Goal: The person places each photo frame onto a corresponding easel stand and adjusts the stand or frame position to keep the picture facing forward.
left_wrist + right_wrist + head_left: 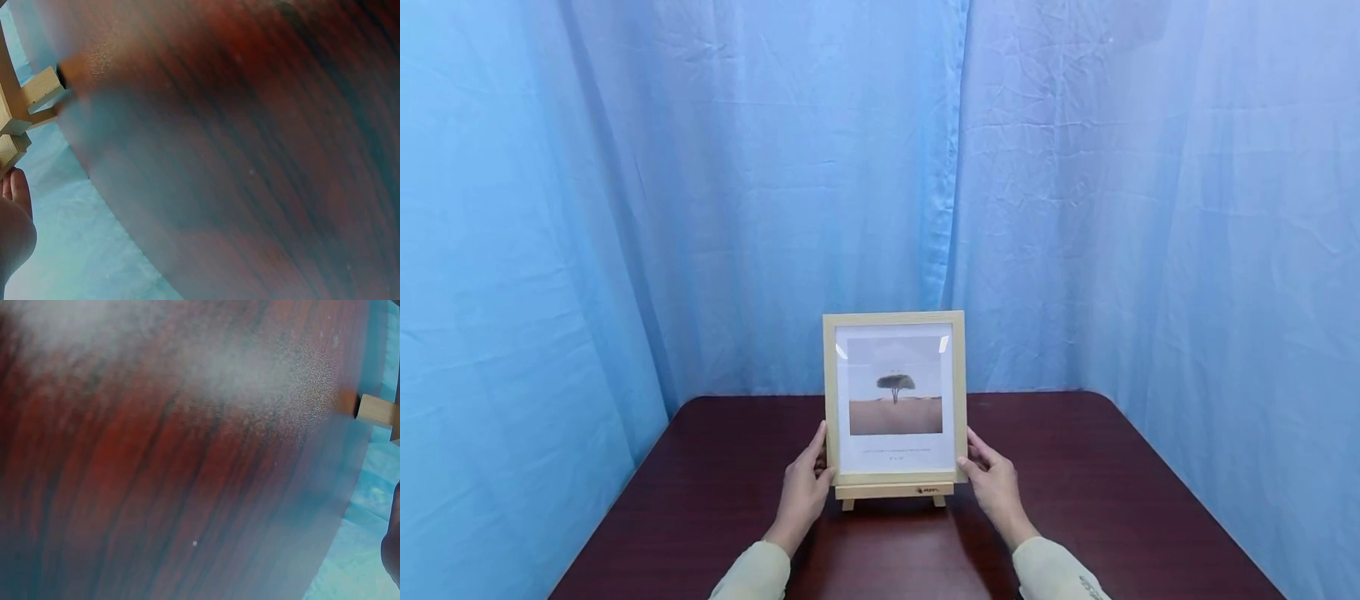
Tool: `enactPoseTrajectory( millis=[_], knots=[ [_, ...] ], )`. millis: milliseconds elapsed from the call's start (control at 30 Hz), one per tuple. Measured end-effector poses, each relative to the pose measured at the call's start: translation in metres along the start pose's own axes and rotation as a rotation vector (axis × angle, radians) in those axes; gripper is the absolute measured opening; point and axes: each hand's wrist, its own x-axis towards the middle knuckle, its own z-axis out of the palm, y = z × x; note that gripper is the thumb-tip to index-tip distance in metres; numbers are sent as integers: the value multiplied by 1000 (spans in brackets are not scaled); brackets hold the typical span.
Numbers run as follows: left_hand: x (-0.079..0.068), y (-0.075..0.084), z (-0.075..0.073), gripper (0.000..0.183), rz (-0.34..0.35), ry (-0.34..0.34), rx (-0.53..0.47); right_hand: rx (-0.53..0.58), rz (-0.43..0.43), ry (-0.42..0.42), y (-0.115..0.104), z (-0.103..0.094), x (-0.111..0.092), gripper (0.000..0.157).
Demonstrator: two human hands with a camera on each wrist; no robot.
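A pale wood picture frame [895, 400] with a print of a lone tree stands upright on a small wooden easel [891, 492], facing me. My left hand [803, 490] grips the frame low on its left side, fingers along the edge and thumb near the bottom corner. On the opposite side, my right hand [994, 483] holds the lower right corner, its thumb at the front. Part of the left hand [15, 225] and an easel foot [42, 89] show in the left wrist view. The right wrist view catches another easel foot [375, 410] and a sliver of hand [392, 550].
The easel stands on a dark red-brown wood-grain table [700, 483] with rounded far corners. Light blue curtains [775, 183] hang behind the table and along both sides. Light sleeves [752, 573] cover both forearms.
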Motion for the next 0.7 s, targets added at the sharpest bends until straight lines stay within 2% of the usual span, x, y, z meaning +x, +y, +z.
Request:
enactPoseTrajectory(
  millis=[700],
  knots=[
    [-1, 1, 3, 84, -9, 5, 3, 22, -27, 4, 2, -2, 1, 53]
  ],
)
